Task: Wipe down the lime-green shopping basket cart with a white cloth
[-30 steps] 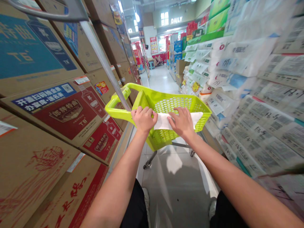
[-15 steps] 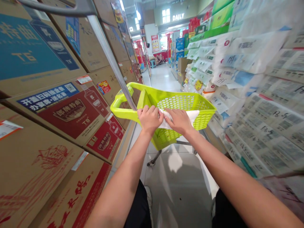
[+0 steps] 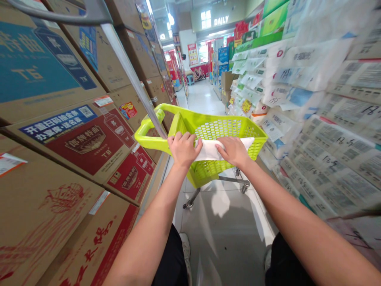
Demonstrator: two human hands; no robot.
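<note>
A lime-green shopping cart (image 3: 256, 137) with a perforated basket stands sideways in front of me. Over its near rim lies a white cloth (image 3: 208, 151), stretched between my two hands. My left hand (image 3: 183, 149) is closed over the rim near the basket's left end, its thumb against the cloth's left end. Further right along the same rim, my right hand (image 3: 233, 151) is closed on the cloth, thumb on the near side. The cloth's right tip sticks out past my right hand. Any part of the cloth under my fingers is hidden.
Stacked cardboard cartons (image 3: 89, 139) wall the left side. Packs in white plastic (image 3: 285, 95) are piled on the right. A grey metal pole (image 3: 127, 71) rises beside the cart's handle. Tiled floor (image 3: 208, 93) runs along the aisle ahead; a blue stool (image 3: 190, 79) stands far off.
My hands have moved apart along the rim, left hand slightly leftward and right hand rightward. More of the cloth shows between them. The cart sits slightly further left in view.
</note>
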